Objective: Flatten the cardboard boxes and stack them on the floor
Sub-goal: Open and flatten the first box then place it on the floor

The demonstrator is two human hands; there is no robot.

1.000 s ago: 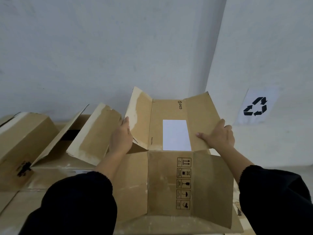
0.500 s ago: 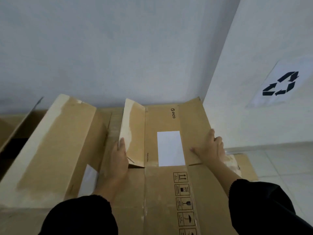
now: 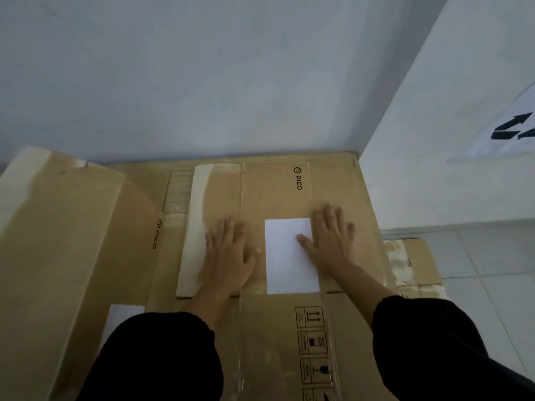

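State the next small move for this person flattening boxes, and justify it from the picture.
Probably lift both hands and reach for the box on the left. The left hand and right hand press flat-palmed on the top box, which already lies flat on the pile by the wall. The left one still has a panel sloping upward, so it seems unflattened.

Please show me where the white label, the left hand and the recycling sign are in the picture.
white label [image 3: 287,272]: head view, on its bare lower middle.
left hand [image 3: 230,256]: head view, on the back of the hand.
recycling sign [image 3: 511,130]: head view, on a black arrow near the picture's right edge.
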